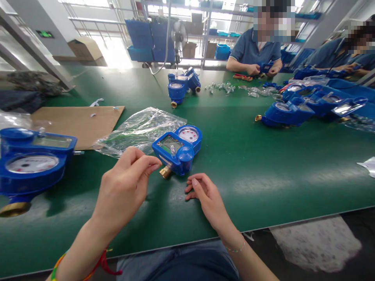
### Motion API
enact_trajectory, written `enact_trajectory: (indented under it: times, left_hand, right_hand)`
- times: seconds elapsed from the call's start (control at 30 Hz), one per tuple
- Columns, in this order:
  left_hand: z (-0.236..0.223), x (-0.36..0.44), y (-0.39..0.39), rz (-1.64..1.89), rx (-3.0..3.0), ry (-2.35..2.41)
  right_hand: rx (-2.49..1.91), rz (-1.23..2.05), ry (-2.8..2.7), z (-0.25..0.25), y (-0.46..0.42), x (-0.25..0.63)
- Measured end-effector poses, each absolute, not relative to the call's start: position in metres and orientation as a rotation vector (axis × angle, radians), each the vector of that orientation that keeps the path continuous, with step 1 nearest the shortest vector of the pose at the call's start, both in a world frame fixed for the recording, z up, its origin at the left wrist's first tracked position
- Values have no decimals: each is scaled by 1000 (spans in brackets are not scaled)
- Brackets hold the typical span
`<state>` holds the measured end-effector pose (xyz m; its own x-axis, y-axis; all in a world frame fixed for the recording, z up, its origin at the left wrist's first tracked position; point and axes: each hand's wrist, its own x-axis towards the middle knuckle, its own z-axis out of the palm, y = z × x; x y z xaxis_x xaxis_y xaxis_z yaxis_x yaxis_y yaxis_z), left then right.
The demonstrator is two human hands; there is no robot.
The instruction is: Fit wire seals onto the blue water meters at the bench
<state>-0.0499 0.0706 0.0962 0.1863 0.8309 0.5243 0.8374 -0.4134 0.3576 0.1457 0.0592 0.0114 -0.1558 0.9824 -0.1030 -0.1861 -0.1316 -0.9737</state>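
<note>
A blue water meter point(178, 148) with a white dial, a small display and a brass end lies on the green table in front of me. A small clear plastic piece point(172, 150) stands up on its display. My left hand point(125, 187) is closed in a pinch just left of the brass end; whatever its fingertips hold, if anything, cannot be made out. Near the meter's front right edge, my right hand point(205, 199) rests low over the table, its fingers loosely curled and apart, with nothing visible in them.
A crumpled clear plastic bag point(140, 128) lies behind the meter, partly over a cardboard sheet point(79, 121). More blue meters point(32, 160) stand at left, back and right. Small clear pieces point(222, 88) are scattered farther back. A co-worker point(254, 50) handles a blue part across the table.
</note>
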Motion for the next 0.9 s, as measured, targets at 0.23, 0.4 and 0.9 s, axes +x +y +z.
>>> enact_trajectory:
  times: [0.23, 0.4, 0.9]
  left_hand:
    - [97, -50, 73, -982, -2376, -1701]
    - [90, -45, 73, -889, -2412, -1600]
    - [46, -63, 47, -817, -2734, -2009]
  right_hand:
    - [-1097, 1488, -1152, 11, 58, 147]
    - [-1114, 1480, -1166, 12, 60, 147]
    - [-1470, 912, -1766, 30, 77, 192]
